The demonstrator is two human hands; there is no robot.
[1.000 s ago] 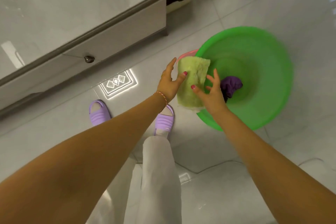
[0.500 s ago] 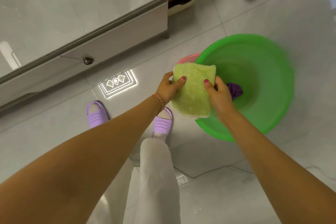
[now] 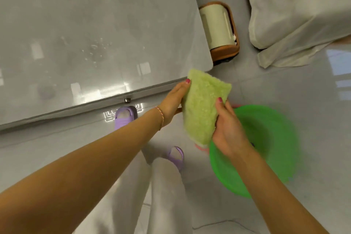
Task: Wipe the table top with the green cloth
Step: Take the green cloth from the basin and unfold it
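Note:
A folded pale green cloth (image 3: 202,109) is held upright in the air between both hands, just off the table's near right corner. My left hand (image 3: 173,101) grips its left edge, thumb at the top. My right hand (image 3: 227,129) grips its right edge. The grey glossy table top (image 3: 91,30) fills the upper left, with water drops (image 3: 96,51) near its middle. The cloth is not touching the table.
A green plastic basin (image 3: 273,150) sits on the tiled floor at the right, a pink rim (image 3: 201,147) showing beside it. A brown bin with a cream liner (image 3: 218,30) stands past the table's corner. White draped fabric (image 3: 296,11) lies at the top right. My purple slippers (image 3: 124,116) are under the table edge.
Both hands have lifted the cloth up and away from the basin toward the table's corner. The view has swung up, and more of the table top shows.

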